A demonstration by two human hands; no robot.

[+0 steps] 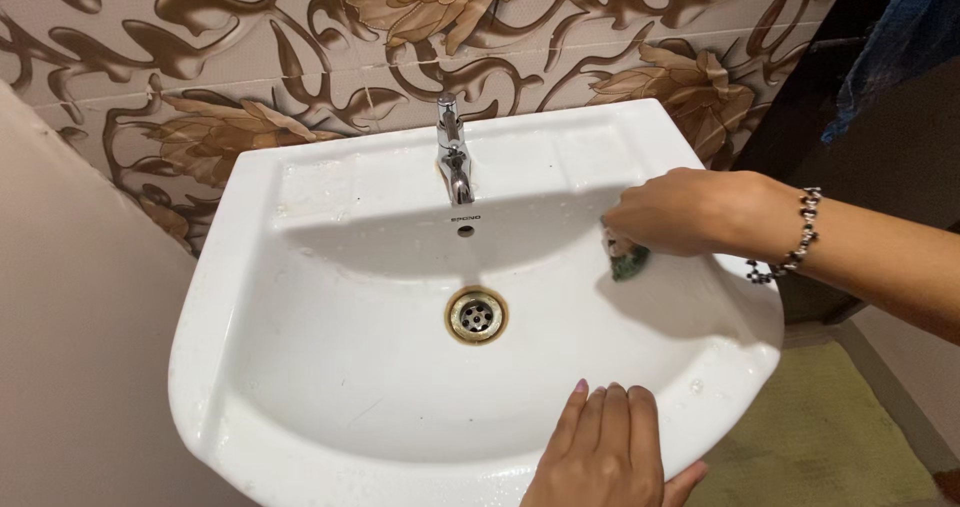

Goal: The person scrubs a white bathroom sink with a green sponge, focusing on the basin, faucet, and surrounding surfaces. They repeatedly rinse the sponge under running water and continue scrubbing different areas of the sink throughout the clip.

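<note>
The right hand (685,210) pinches a green scrub pad (628,260) against the basin's (300,297) right wall, while the left hand (605,452) lies flat, fingers together, on its front rim.

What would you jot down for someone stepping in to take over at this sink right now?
Right hand: fingers closed on a green scrub pad, pressed against the inner right wall of the white sink.
Left hand: flat on the front rim, holding nothing.
Chrome tap shows no water running; the drain is open, and droplets sit on the rim.
Done: cannot tell how much has been scrubbed.
Left: probably the rest of the basin, the rim and a rinse.
</note>
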